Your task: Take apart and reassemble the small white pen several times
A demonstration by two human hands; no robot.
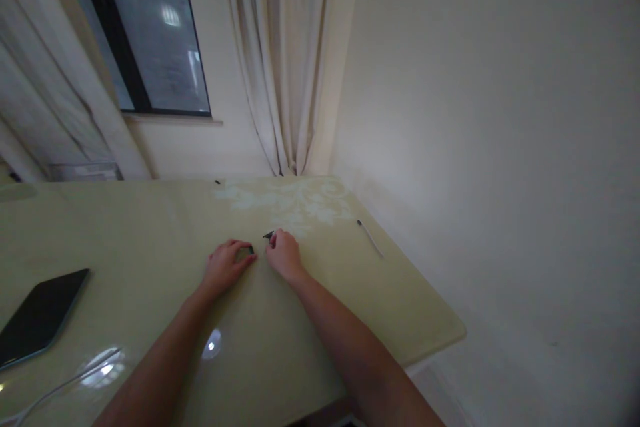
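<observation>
My left hand [229, 264] rests low over the pale table, its thumb and fingers closed on a small dark piece [251, 249]. Just to its right, my right hand [285, 253] pinches a small dark object with a thin pointed end [269, 235] that sticks out to the left. Both pieces are too small to name, and fingers partly cover them. A narrow gap separates the two hands. Right of them lies a thin white stick with a black tip [371, 240], touched by neither hand.
The glossy yellowish table [400, 307] meets a white wall along its right side. A dark tablet [43, 313] and a white cable [65, 383] lie at left. A tiny black piece [217, 181] sits near the far edge, below the curtains [285, 60] and window.
</observation>
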